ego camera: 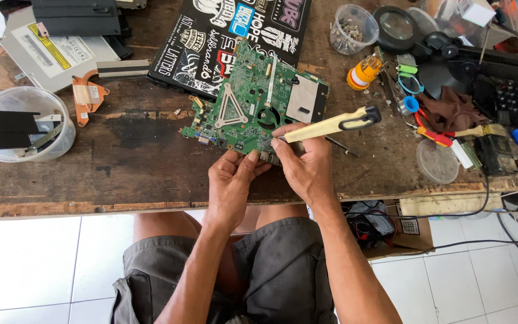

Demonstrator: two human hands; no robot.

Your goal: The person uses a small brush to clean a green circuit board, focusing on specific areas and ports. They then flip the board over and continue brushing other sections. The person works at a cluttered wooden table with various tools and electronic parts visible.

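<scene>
I see a green circuit board (253,99) lying flat on the wooden counter (133,156), just past the near edge, toward 12 o'clock from my hands. It is irregular in outline, crowded with small parts, with a pale triangular bracket at its 9 o'clock side, a round dark cutout near its middle and a silver-grey plate at its 3 o'clock side. A white ribbon strip runs across its upper half.

My left hand (230,183) grips the board's near edge, fingertips curled up onto it. My right hand (307,159) is clenched around a cream-yellow screwdriver (331,124) with a black inlay; its handle points to 2 o'clock and its tip end meets the board's near edge, hidden by my fingers.

At 12 o'clock beyond the board lies a black laptop lid (211,42) covered in stickers, touching the board's far side. At 9 o'clock, well apart, stands a clear plastic tub (28,129). At 3 o'clock sit a small yellow screwdriver (364,71), red-handled pliers (433,137) and a clear round lid (437,162)
</scene>
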